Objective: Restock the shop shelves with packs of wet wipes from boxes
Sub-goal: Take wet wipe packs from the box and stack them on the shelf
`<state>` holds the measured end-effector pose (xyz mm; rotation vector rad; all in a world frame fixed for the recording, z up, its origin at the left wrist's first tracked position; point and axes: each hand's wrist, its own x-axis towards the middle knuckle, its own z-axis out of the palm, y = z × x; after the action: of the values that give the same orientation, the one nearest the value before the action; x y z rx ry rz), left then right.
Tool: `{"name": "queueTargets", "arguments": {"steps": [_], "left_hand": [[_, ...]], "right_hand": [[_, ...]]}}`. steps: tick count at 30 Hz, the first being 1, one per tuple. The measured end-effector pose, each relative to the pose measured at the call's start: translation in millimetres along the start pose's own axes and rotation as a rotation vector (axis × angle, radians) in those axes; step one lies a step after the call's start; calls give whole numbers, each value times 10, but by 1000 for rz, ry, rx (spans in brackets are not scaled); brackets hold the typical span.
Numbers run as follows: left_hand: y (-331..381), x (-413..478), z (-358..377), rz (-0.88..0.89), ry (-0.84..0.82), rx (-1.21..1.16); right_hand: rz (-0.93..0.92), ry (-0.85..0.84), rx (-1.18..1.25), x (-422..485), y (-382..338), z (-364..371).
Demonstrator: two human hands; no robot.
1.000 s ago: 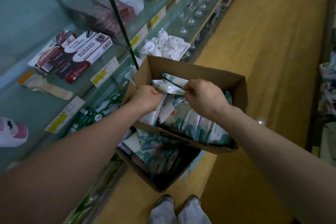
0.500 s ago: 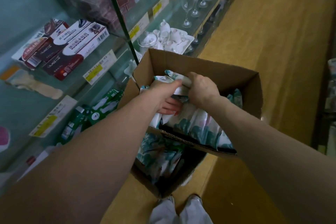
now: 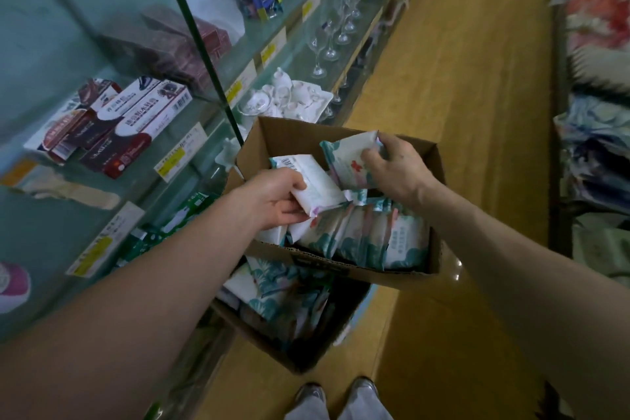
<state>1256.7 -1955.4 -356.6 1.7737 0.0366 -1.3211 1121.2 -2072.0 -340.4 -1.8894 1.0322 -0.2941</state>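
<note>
Snugly, pack (image 3: 315, 182) within left hand (image 3: 272, 201)

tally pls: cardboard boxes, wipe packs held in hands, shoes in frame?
Boxes: 2, upper box, lower box
Packs held: 2, left pack in left hand, right pack in right hand
Shoes: 2, left shoe, right shoe
Total: 6

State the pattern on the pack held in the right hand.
The pack is white with teal leaf shapes and a red mark; head view.
</note>
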Motion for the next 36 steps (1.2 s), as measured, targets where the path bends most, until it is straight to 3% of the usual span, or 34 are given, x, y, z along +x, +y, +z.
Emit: {"name": "queueTargets", "arguments": {"steps": [11, 15, 19, 25, 30, 36], "left_hand": [[191, -565, 243, 115, -190, -56], [220, -744, 353, 74, -293, -149], [235, -857, 477, 29, -404, -137], [206, -1016, 751, 199, -403, 182], [108, -1219, 1095, 262, -472, 297], [-32, -1563, 1616, 176, -604, 190]], "right_hand": [[-204, -47, -198, -733, -342, -294], [-205, -71, -265, -1000, -406, -368], [-184, 40, -412, -1146, -355, -514], [-29, 160, 111, -1458, -248, -890], [44, 295, 160, -1780, -199, -1177], [146, 428, 275, -2352, 48, -1532]]}}
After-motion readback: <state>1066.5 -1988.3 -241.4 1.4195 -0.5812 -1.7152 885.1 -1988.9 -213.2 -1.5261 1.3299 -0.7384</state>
